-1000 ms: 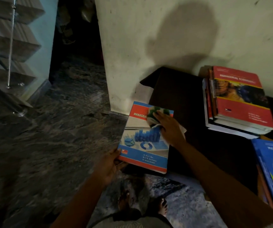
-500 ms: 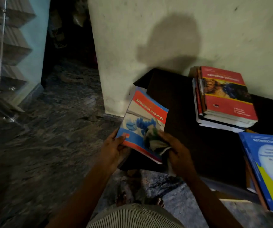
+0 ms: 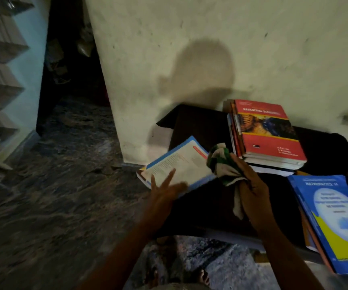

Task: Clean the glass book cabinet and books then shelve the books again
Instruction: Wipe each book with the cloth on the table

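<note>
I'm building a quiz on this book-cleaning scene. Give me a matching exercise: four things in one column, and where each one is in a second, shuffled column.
Things
1. green-and-white cloth
2. red Managerial Economics book
3. blue-and-yellow Mathematics book
4. pale-covered, blue-edged book

Places
A. on top of the stack of books
B. bunched in the grip of the right hand
C. under the straight fingers of the left hand
D. at the far right edge of the view

Pairs: 1-B, 2-A, 3-D, 4-C
</note>
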`<state>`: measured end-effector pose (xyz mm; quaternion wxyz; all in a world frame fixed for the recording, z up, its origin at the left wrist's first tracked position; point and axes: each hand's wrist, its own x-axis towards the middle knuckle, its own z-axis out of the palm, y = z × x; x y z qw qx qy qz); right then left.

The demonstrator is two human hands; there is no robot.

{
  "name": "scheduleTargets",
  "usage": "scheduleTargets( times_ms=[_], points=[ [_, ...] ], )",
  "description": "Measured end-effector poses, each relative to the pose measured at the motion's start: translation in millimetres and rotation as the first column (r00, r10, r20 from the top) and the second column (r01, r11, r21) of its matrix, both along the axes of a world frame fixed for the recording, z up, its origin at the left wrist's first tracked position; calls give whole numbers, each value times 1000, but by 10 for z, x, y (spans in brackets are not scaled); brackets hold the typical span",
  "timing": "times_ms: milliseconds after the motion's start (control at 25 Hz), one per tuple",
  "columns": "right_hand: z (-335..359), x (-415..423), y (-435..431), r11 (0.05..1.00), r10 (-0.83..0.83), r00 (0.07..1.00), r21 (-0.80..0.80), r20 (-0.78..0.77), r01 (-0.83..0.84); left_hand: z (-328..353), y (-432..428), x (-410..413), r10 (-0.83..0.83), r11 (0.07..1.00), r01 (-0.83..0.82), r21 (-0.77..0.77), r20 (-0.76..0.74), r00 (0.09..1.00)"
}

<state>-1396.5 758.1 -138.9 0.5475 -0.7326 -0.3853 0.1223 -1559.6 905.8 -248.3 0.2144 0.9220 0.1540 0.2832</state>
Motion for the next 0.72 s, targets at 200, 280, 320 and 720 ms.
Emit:
scheduleTargets(
  times_ms=[200, 280, 320, 720],
  points=[
    [-271, 55, 182, 990, 11, 996, -142, -86, -24, -393, -210, -199, -93, 988, 114, 105, -185, 978],
    [-362, 188, 479, 978, 19, 999, -207, -34, -26, -343, -150, -268, 47, 986, -70, -150, -151, 987],
    [-411, 306, 672, 976, -5, 1000, -218, 13, 8, -212, -101, -260, 177, 927, -214, -307, -145, 973],
    [-1149, 316, 1449, 736, 159, 861, -639, 483, 223, -305, 222, -262, 321, 132, -458, -879, -399, 859]
  ],
)
